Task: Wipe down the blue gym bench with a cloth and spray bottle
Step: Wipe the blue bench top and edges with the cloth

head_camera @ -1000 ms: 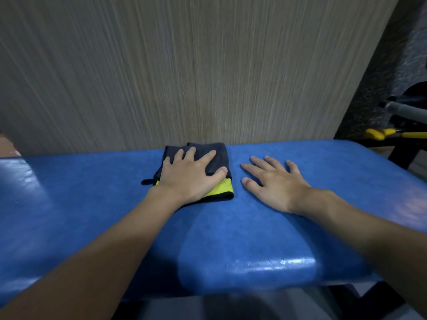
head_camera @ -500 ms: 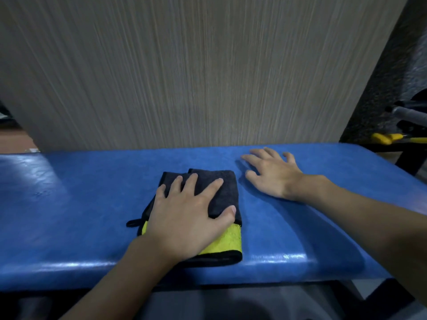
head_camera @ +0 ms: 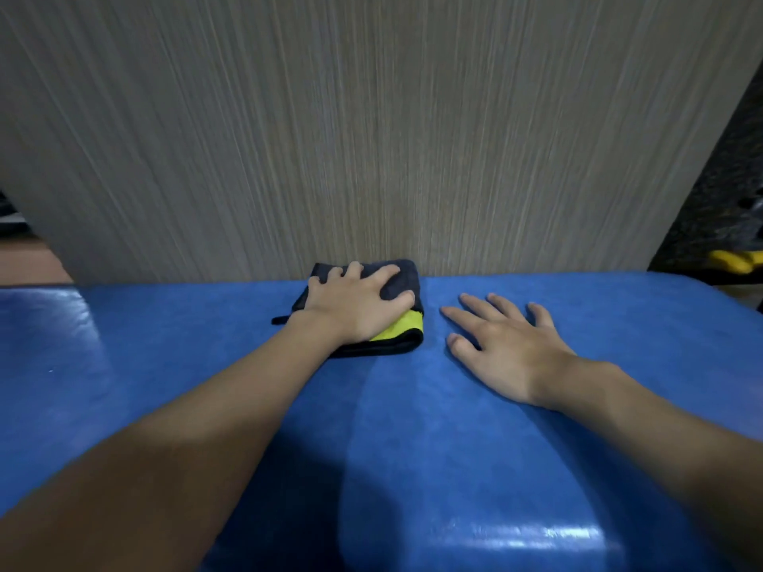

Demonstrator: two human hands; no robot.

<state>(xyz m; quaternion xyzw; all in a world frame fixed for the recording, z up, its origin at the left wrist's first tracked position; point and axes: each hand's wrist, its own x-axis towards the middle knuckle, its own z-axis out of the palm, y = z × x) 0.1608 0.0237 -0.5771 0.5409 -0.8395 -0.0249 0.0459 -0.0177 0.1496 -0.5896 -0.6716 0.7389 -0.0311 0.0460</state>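
Left hand [head_camera: 355, 307] flat, pressing cloth [head_camera: 402, 278] at bench [head_camera: 165, 365] far edge; right hand [head_camera: 503, 348] spread. We judge overshoot could drop cloth behind.

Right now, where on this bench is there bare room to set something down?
Bare: the bench left of the cloth, the near strip between both forearms, and right of the right hand. Crowded: the far middle by the wall, where the left hand presses the cloth.
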